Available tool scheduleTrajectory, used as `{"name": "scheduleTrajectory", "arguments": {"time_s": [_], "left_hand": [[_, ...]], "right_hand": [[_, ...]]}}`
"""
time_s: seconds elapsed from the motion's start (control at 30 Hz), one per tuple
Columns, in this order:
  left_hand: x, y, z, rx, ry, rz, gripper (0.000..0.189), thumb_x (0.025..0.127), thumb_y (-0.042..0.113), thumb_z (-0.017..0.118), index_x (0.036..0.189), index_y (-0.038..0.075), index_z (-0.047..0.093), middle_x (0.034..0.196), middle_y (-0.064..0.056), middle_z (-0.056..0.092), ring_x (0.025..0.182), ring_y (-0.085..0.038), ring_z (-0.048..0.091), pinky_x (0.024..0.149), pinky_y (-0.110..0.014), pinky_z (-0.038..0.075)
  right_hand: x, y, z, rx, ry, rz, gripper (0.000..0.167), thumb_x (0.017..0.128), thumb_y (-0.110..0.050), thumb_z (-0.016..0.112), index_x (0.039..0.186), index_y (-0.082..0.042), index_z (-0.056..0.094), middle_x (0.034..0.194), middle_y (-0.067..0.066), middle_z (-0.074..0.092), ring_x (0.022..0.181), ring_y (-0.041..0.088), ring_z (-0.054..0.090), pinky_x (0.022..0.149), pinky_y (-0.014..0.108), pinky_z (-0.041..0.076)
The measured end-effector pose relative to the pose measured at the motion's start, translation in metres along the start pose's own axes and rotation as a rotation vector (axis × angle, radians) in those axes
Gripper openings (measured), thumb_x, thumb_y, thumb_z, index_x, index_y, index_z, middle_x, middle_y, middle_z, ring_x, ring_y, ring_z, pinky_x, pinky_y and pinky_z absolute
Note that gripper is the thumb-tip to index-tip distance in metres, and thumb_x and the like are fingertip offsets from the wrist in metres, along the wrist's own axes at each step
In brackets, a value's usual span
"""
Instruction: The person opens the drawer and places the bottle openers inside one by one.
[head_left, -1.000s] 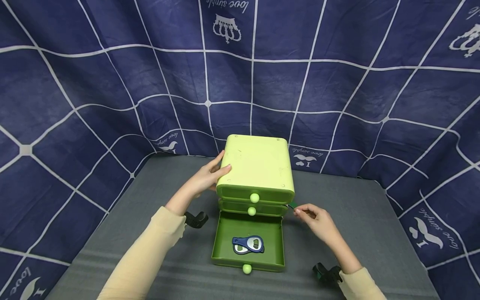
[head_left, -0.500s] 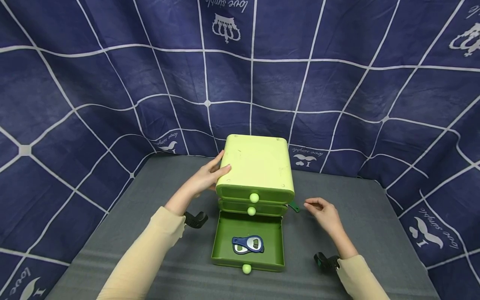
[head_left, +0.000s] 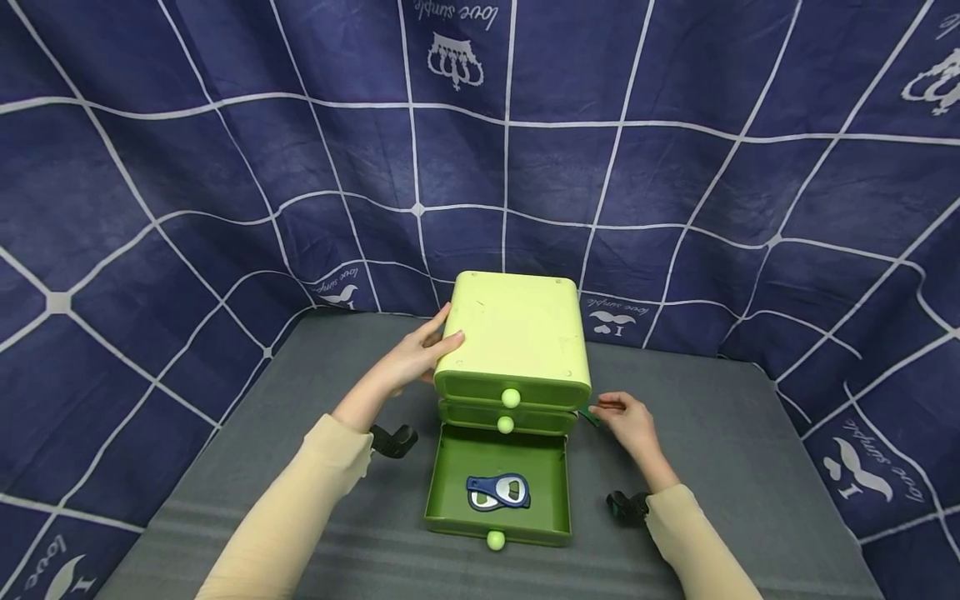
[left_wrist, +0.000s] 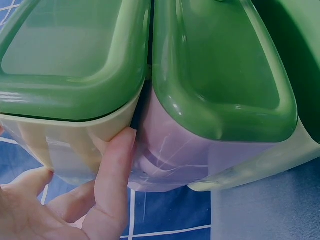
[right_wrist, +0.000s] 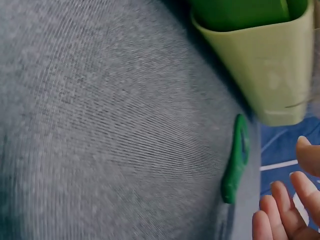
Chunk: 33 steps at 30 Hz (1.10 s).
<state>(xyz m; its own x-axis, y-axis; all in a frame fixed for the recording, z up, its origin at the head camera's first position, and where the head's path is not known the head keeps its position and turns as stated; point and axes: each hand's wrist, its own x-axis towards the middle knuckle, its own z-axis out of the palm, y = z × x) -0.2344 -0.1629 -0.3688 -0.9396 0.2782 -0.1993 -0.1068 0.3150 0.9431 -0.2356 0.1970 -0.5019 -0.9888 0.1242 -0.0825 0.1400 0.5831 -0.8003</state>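
My left hand (head_left: pixel 408 360) rests on the left side of the upper drawer box (head_left: pixel 517 325), which has a pale yellow-green shell and a dark green front. In the left wrist view, its fingers spread along that shell. Beside the stack's right side lies a green-handled tool (right_wrist: pixel 231 182) with a slot in the handle and a grey strip at one end. My right hand (head_left: pixel 628 427) is close to this tool, fingers loosely bent; the right wrist view shows them apart from it. In the pulled-out bottom drawer (head_left: pixel 491 450) lie two overlapping blue paddle-shaped pieces (head_left: pixel 498 490) with white ovals.
A middle drawer (head_left: pixel 480 414) sits between the upper box and the open one, its round knob in front. Grey cloth (head_left: pixel 337 525) covers the table. A blue curtain with white lines (head_left: pixel 555 167) hangs behind and at both sides.
My right hand let go of the green-handled tool and drew back right, then came back left close to it. My left hand has stayed on the upper drawer box.
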Motion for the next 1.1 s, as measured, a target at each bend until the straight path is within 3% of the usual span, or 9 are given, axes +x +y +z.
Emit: {"name": "scheduleTrajectory", "arguments": {"time_s": [0.23,0.47,1.1], "left_hand": [[0.001,-0.001,0.0,-0.012,-0.008,0.008,0.077,0.101,0.047,0.052,0.158,0.039,0.001,0.161,-0.015,0.028,0.087,-0.022,0.071,0.075,-0.042,0.06],[0.001,-0.001,0.0,-0.014,-0.013,0.013,0.077,0.1,0.048,0.052,0.158,0.039,0.001,0.161,-0.015,0.027,0.089,-0.023,0.071,0.076,-0.042,0.06],[-0.001,0.0,0.0,-0.007,-0.006,0.004,0.078,0.1,0.047,0.053,0.158,0.039,0.001,0.16,-0.016,0.029,0.088,-0.022,0.071,0.075,-0.042,0.06]], "right_hand": [[0.005,0.004,0.014,-0.122,-0.018,-0.035,0.036,0.088,-0.015,0.073,0.115,0.007,0.065,0.109,0.024,0.068,0.098,0.036,0.065,0.082,0.045,0.054],[0.009,0.004,0.024,-0.203,0.018,-0.054,0.033,0.085,-0.009,0.075,0.11,0.009,0.065,0.103,0.025,0.063,0.094,0.035,0.059,0.082,0.048,0.049],[0.009,0.001,0.028,-0.213,0.03,0.018,0.029,0.082,-0.008,0.077,0.104,0.007,0.066,0.097,0.021,0.067,0.088,0.032,0.061,0.078,0.044,0.051]]}}
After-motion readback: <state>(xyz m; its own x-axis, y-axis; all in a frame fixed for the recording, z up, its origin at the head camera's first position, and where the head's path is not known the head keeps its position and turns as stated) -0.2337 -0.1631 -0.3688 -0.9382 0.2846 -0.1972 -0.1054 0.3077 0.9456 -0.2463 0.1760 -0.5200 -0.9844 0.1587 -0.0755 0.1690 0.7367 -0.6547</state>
